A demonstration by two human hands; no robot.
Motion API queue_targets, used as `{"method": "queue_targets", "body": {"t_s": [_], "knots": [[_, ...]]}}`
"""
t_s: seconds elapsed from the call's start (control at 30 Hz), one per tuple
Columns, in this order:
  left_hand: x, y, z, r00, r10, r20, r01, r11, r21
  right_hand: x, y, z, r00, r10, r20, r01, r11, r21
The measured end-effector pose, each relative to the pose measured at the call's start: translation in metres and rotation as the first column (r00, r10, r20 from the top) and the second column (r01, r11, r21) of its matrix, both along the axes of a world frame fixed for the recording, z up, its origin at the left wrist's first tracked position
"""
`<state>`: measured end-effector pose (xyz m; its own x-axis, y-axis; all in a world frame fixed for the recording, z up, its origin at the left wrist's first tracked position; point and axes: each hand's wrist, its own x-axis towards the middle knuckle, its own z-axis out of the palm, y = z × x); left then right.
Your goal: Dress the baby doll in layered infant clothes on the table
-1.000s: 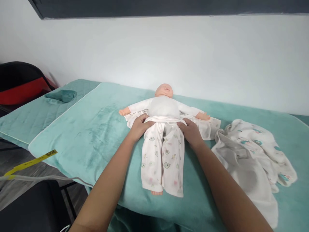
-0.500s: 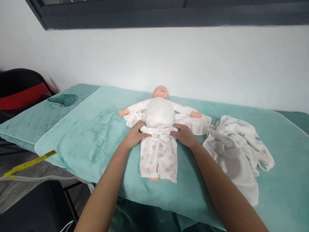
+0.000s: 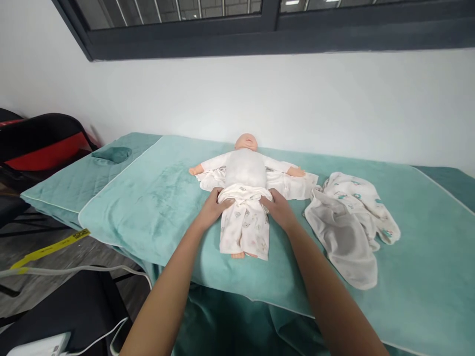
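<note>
A baby doll [image 3: 246, 165] lies on its back on a teal towel [image 3: 156, 198], arms spread, head toward the wall. It wears white printed trousers [image 3: 245, 227]. My left hand [image 3: 211, 208] grips the trousers' waistband at the doll's left-hand side. My right hand [image 3: 278, 207] grips the waistband on the other side. Both hands are closed on the bunched fabric at the doll's waist. An open white garment [image 3: 297, 185] lies spread under the doll's body. One bare foot shows below the trouser hem.
A crumpled white printed cloth [image 3: 349, 222] lies to the right of the doll. A small teal cloth [image 3: 111, 154] sits on the quilted pad at the left. A black and red chair [image 3: 40, 143], yellow tape [image 3: 48, 249] and cables are on the floor side at left.
The view has pulled back and up, showing the window. Both hands have stayed on the waistband, which is now bunched higher at the doll's waist.
</note>
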<state>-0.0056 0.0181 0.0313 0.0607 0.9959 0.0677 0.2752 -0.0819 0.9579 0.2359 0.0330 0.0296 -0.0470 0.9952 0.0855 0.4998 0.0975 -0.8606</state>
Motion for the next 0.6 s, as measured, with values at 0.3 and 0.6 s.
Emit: {"method": "queue_targets", "body": {"t_s": [0.3, 0.6], "knots": [[-0.002, -0.017, -0.008, 0.983, -0.025, -0.180, 0.056, 0.984, 0.167, 0.009, -0.019, 0.002, 0.979, 0.199, 0.052, -0.198, 0.980, -0.033], [0.003, -0.021, -0.012, 0.990, 0.137, 0.016, -0.138, 0.989, 0.047, 0.000, -0.024, -0.002, 0.971, 0.052, -0.231, -0.076, 0.992, -0.096]]}}
